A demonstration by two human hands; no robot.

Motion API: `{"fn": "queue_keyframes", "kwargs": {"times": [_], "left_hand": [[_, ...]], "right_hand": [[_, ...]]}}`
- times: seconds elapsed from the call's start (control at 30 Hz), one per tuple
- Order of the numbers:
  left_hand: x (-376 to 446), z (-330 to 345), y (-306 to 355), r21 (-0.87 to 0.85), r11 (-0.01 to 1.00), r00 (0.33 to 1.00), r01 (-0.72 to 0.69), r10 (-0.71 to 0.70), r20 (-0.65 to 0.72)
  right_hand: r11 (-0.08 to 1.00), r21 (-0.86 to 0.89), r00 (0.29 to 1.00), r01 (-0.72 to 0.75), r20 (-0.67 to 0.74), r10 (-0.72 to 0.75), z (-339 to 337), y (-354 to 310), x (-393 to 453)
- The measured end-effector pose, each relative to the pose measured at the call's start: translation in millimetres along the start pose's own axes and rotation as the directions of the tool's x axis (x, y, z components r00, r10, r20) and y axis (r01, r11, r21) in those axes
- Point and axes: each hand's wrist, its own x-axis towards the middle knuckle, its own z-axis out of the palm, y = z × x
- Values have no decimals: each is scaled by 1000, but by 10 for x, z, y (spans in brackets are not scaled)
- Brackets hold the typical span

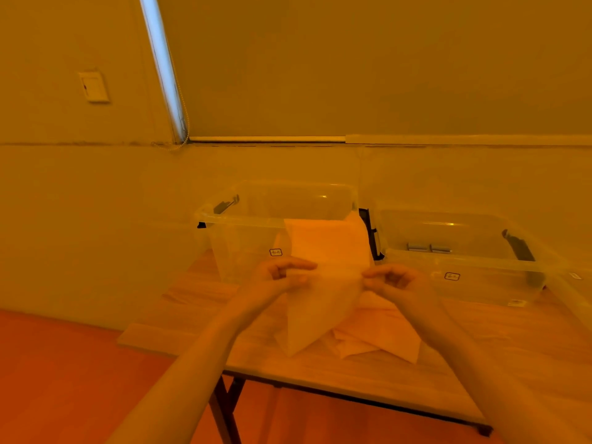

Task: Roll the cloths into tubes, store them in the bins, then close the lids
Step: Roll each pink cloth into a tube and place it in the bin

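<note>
A switch plate [94,86] is sitting on the wall at the far left, and a strip of daylight [163,68] is showing along the edge of a lowered window blind [368,59]. A bead cord [184,123] is hanging beside that strip.

A wooden table [198,290] is standing against the wall on dark folding legs [224,408]. At its back left, a clear plastic bin [243,245] is standing open, with a black latch [226,205] at its left end.

The left hand [282,277] is reaching in from the lower left. Its thumb and forefinger are pinching the left edge of a pale cloth [323,283], and the remaining fingers are curling loosely behind. The cloth is being held up in the air in front of the left bin, above the table. Its upper part is standing above the two hands and its lower part is hanging to a point that appears to be touching the table, though the orange light is making the contact hard to confirm.

A pile of further cloths [384,334] is lying crumpled on the table, just behind and to the right of the held one.

The right hand [397,280] is pinching the right edge of the held cloth between thumb and forefinger, with the other fingers curling inward.

A second clear bin [480,283] is standing open at the back right, just beside the first. A black latch [519,248] is showing at its right end, and a pair of small grey objects [429,248] is lying inside; their type cannot be told.
</note>
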Motion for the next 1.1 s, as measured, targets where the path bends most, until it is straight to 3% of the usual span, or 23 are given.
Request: {"fn": "queue_keyframes", "kwargs": {"times": [0.27, 0.43, 0.73, 0.87, 1.1], "left_hand": [[228, 14, 765, -146, 971, 982, -187, 184, -37], [401, 21, 1050, -220, 942, 968, -252, 246, -54], [628, 50, 421, -45, 998, 998, -44, 42, -43], [546, 118, 6, 0, 1000, 999, 31, -31, -38], [620, 86, 34, 35, 999, 998, -10, 13, -68]], "right_hand": [[954, 242, 985, 174, -22, -174, -168, -737, 240], [944, 236, 973, 231, -45, -227, -264, -1062, 456], [990, 143, 1000, 5, -18, -3, -212, -493, 596], [996, 11, 996, -87, 16, 87, -158, -128, 477], [996, -28, 996, -89, -18, 88, -177, -39, 551]]}}
